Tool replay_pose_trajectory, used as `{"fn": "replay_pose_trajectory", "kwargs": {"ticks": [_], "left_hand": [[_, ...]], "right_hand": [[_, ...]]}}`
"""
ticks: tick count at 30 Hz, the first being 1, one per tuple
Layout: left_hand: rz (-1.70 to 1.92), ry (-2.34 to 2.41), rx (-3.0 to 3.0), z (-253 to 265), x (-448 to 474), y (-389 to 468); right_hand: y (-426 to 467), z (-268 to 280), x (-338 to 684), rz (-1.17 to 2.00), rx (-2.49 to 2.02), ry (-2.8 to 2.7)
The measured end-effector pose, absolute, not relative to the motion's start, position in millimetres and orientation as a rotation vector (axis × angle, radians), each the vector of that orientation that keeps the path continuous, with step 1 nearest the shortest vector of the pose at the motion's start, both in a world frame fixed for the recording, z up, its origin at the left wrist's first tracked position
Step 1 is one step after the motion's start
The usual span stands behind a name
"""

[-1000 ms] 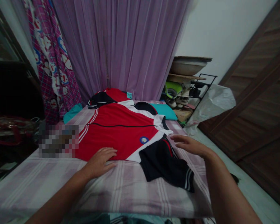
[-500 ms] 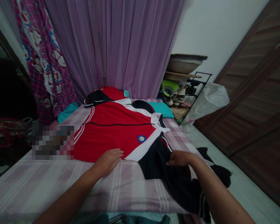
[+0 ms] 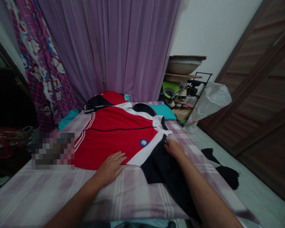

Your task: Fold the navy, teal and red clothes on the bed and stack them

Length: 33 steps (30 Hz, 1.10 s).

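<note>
A red, white and navy jacket (image 3: 114, 142) lies spread out on its front zip side up, its collar to the right and a round blue badge on the chest. My left hand (image 3: 112, 168) rests flat on the jacket's near edge, fingers stretched out. At the shoulder seam near the collar, my right hand (image 3: 175, 148) has its fingers closed on the navy sleeve (image 3: 160, 163). The sleeve runs toward me and over the bed's near edge, partly hidden under my right forearm.
A plaid sheet (image 3: 52, 190) covers the bed. Behind the jacket are another red and navy garment (image 3: 109, 97) and a teal folded item (image 3: 165, 111). Purple curtains (image 3: 118, 47) hang at the back. A shoe rack (image 3: 201, 85) and dark cloth (image 3: 224, 172) are on the right.
My right hand has moved up the sleeve, away from me and slightly left, to the shoulder seam. The sleeve's upper part now lies flatter. My left hand stays in place.
</note>
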<state>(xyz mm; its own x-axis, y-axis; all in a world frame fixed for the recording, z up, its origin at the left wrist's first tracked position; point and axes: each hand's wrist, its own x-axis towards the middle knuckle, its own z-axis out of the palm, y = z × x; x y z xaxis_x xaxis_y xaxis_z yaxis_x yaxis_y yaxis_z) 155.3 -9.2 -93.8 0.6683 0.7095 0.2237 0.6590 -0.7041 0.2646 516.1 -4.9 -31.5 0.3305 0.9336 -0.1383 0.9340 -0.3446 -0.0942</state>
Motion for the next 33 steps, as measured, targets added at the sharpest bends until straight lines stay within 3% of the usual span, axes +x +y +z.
{"fn": "replay_pose_trajectory", "kwargs": {"ticks": [9, 13, 17, 20, 23, 28, 33], "left_hand": [[0.462, 1.080, 2.741, -93.4, 155.8, -7.6], [0.514, 1.061, 2.707, -91.9, 154.8, -7.2], [0.532, 1.001, 2.654, -87.4, 163.2, -7.4], [0.447, 0.980, 2.615, -80.1, 171.1, -10.4], [0.346, 0.996, 2.572, -71.5, 170.3, -14.7], [0.324, 1.132, 2.505, -61.5, 146.4, -9.0], [0.477, 1.268, 2.477, -53.1, 114.5, 26.4]], "right_hand": [[-27.8, -32.7, 550.4, -0.377, 2.591, 1.645], [-25.1, -25.7, 531.1, -0.178, 2.677, 1.671], [-12.8, -13.5, 499.0, 0.056, 2.626, 2.086], [8.3, -21.9, 471.2, -0.072, 2.291, 2.563], [32.8, -46.6, 462.1, -0.193, 1.996, 2.682], [61.6, -71.2, 491.3, -0.223, 2.316, 2.450], [77.6, -54.3, 508.8, -0.262, 2.507, 2.321]]}}
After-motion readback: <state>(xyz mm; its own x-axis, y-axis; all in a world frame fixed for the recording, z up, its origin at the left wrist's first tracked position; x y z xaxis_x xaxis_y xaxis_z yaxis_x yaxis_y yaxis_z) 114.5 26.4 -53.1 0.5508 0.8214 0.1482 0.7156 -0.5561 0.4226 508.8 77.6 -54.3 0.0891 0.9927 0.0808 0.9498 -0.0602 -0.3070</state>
